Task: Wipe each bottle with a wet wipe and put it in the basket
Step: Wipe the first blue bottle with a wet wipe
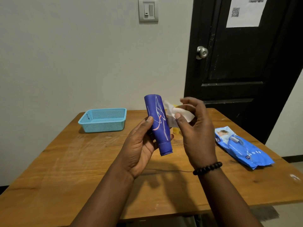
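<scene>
Wide wooden table filling the lower view, black door behind on the right. On the far left of the table, a light blue basket — nothing visible inside. On the right, a blue pack of wipes lying flat. Raised above the table's middle, a blue bottle scrawled with pale and pink marks, cap end down, gripped by the left hand with thumb across the front. Just beside it, right hand pinching a crumpled white wipe — touching the bottle's right side or just off it, hard to tell. Something yellow peeking out behind.
</scene>
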`<state>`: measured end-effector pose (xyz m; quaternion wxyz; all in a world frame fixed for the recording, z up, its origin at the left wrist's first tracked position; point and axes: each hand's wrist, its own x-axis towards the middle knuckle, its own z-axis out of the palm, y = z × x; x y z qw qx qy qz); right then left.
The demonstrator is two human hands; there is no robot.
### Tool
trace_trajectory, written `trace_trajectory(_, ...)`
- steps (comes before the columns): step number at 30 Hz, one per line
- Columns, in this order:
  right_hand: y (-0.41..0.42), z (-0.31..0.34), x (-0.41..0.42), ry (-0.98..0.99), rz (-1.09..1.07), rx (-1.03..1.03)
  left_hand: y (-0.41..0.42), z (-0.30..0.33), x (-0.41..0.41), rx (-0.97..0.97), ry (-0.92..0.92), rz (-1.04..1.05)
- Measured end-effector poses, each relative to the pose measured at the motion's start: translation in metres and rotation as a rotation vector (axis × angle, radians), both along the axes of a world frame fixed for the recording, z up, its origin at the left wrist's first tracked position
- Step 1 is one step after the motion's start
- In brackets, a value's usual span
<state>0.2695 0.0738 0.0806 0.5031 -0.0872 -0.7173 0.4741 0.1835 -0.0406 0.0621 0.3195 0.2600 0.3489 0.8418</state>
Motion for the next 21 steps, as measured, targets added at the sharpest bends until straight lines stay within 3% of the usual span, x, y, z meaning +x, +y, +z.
trace_trajectory(4,0.002,0.01,-0.003,-0.133,0.006,0.203,-0.001,0.003,0.001,0.054,0.014,-0.045)
trace_trajectory(13,0.007,0.035,-0.005,0.025,-0.062,0.236,-0.007,0.002,0.0,0.061,0.04,-0.073)
trace_trajectory(21,-0.009,0.013,-0.008,-0.05,-0.11,0.426,-0.001,0.012,-0.004,0.136,-0.039,-0.003)
